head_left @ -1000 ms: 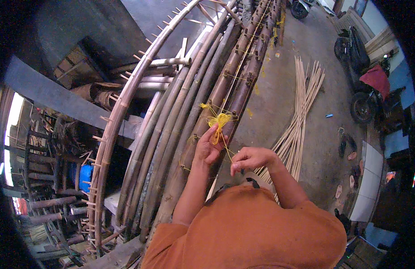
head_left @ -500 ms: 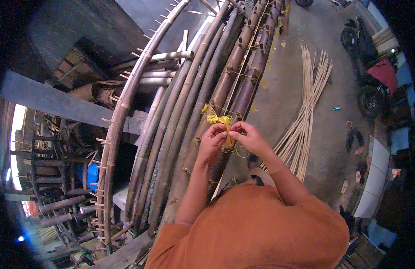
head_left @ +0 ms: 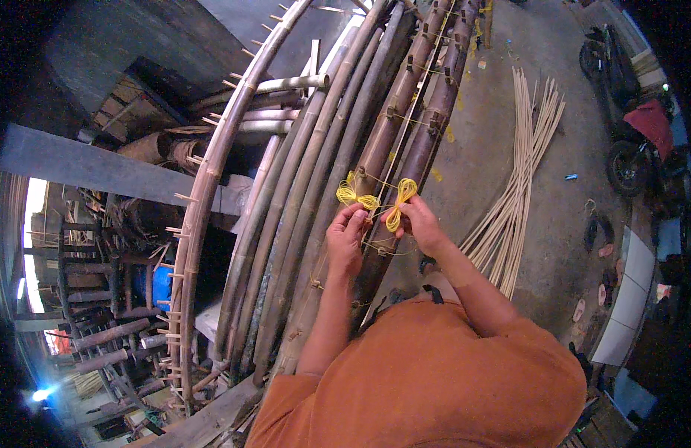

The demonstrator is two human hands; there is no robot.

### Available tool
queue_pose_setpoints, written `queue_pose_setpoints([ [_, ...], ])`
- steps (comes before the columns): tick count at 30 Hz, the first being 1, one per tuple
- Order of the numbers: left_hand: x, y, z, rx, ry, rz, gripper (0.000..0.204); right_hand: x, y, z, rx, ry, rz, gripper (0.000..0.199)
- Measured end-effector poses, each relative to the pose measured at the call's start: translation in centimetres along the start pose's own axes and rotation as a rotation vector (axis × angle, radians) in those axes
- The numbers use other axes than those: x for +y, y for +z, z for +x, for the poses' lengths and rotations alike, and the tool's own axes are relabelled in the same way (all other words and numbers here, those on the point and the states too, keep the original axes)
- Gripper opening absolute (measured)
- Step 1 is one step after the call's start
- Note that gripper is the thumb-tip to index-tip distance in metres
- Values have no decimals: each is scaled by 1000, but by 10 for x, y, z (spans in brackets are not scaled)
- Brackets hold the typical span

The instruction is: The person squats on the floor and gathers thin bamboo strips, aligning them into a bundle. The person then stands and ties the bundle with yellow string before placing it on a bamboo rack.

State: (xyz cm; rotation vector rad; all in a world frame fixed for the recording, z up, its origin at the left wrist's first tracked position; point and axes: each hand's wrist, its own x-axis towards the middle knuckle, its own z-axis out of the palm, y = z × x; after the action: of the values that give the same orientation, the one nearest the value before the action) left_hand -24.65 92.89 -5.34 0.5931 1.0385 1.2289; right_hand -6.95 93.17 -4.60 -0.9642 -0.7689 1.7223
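Observation:
Over a pair of dark brown bamboo poles (head_left: 413, 159) with short pegs and yellow string tied across them, my two hands are close together. My left hand (head_left: 345, 243) has its fingertips pinched at the lower end of a looped bundle of thin yellow string (head_left: 357, 196). A second yellow string bundle (head_left: 403, 196), drawn in at its middle like a bow, is gripped between the fingers of my right hand (head_left: 424, 225). Thin strands run near the fingertips of both hands and toward the poles. Exactly how the strands pass between my fingers is too small to make out.
Several long bamboo poles (head_left: 301, 160) lie side by side to the left. Beyond them stands a curved pole (head_left: 207, 168) with pegs sticking out. On the floor at right are a pile of thin bamboo sticks (head_left: 518, 175), sandals (head_left: 579, 310) and a parked motorbike (head_left: 627, 168).
My hands have moved apart from their fingertip-to-fingertip pinch. The yellow string, bunched together before, now shows as two separate bundles, one at each hand.

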Motion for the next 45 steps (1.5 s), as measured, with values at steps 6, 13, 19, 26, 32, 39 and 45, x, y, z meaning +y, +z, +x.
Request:
queue_pose_setpoints([
  [6,4,7,-5,2,-18,-74,35,14,-11,15,146,-127,-68,16],
  [13,2,7,-12,-69,61,126,38,-10,13,-6,156,-466,-725,17],
  [19,-8,7,-14,-203,208,378,43,-15,19,-11,55,-392,-952,21],
  [26,-15,5,-15,-142,210,473,35,-8,13,-11,72,-174,-954,26],
  [32,-38,-18,-9,108,160,338,8,34,6,-4,51,-236,-694,15],
  [39,-26,-13,-11,22,-13,165,15,54,-8,6,-20,171,-229,18],
  [45,-29,-15,-18,21,-45,44,21,42,4,-2,-60,237,-155,14],
])
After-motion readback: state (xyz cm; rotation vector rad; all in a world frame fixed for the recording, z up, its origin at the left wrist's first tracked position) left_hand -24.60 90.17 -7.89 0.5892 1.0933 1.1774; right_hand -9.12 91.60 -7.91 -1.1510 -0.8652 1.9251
